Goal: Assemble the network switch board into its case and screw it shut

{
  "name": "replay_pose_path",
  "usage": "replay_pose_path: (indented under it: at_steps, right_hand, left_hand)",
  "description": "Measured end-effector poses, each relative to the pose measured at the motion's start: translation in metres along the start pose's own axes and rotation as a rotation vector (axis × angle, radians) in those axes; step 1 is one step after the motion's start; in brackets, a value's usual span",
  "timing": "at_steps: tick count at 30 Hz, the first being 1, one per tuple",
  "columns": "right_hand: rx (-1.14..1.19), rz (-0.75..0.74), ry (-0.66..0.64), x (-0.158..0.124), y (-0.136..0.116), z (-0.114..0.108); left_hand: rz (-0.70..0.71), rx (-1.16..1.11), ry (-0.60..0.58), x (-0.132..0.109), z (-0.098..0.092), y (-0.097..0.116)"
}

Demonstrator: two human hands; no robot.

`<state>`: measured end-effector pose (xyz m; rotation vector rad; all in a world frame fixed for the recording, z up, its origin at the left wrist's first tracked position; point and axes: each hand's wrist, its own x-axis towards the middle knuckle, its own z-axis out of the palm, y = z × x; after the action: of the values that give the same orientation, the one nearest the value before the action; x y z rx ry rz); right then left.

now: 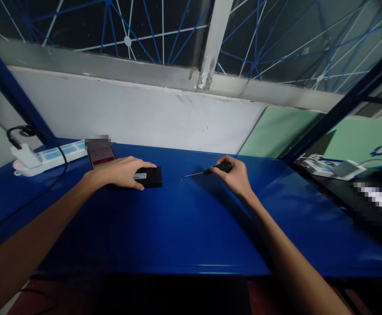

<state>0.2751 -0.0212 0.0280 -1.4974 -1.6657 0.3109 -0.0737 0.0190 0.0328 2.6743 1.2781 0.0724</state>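
Observation:
My left hand [127, 172] is closed over a flat black box-like device [155, 177], with the thumb and fingers on its opposite long edges. A pale label shows on the device's top beside the fingers; its left part is hidden under the hand. To the right, my right hand [235, 175] grips a screwdriver [207, 171] by its dark green and black handle. The thin metal shaft points left, and its tip is close to a tiny shiny piece [181, 179], perhaps a screw, on the blue table [164, 232]. Whether the tip touches it I cannot tell.
A phone [101, 154] stands or leans behind my left wrist. At the left lies a white power strip [57, 156] with a plug and black cable [64, 168]. Blue frame posts rise at both sides. White gadgets [333, 168] sit on a dark surface at the right.

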Motion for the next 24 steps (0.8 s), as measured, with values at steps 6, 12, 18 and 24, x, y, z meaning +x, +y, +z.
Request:
replay_pose_path:
  at_steps: [6,12,18,24]
  right_hand:
    - [-0.013,0.0,0.004,0.0,0.003,0.001]
    - [0.007,-0.004,-0.008,-0.001,0.002,0.003]
    - [0.01,-0.018,-0.018,-0.002,0.001,0.004]
    - [0.035,-0.009,0.017,-0.001,0.0,0.001]
  left_hand:
    - [-0.176,0.043,-0.038,0.001,-0.005,0.012]
    - [-0.19,0.054,-0.114,-0.003,-0.015,0.013]
    - [-0.177,0.041,-0.13,-0.005,-0.008,0.026]
    - [-0.267,-0.042,-0.028,-0.004,-0.001,0.023]
